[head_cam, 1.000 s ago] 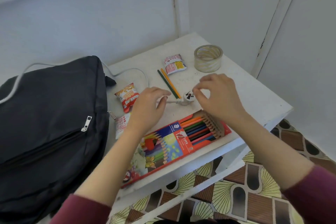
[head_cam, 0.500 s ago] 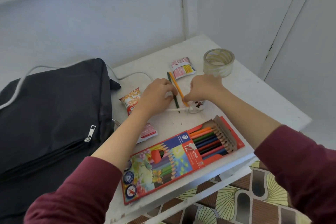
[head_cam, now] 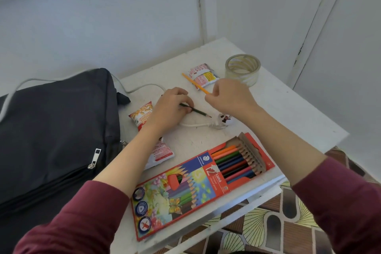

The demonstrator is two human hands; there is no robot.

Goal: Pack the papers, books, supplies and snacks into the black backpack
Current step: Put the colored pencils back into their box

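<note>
The black backpack [head_cam: 51,130] lies zipped at the left of the white table [head_cam: 288,113]. My left hand [head_cam: 171,107] grips a green pencil [head_cam: 198,112] low over the tabletop. My right hand [head_cam: 231,99] holds an orange pencil [head_cam: 193,83] lifted off the table, its far end pointing back left. An open red box of coloured pencils [head_cam: 198,179] lies near the front edge, its flap open at the right. A peanut snack packet [head_cam: 142,117] lies beside the backpack, and a second packet [head_cam: 160,154] sits partly under my left forearm.
A roll of clear tape [head_cam: 243,69] stands at the back right, with a pink snack packet [head_cam: 203,75] next to it. A white cable with a plug [head_cam: 218,122] runs across the table and over the backpack. Patterned floor shows past the front edge.
Both hands reached back over the two loose pencils and closed on them. The right hand has raised the orange pencil; the left now holds the green one, turned sideways.
</note>
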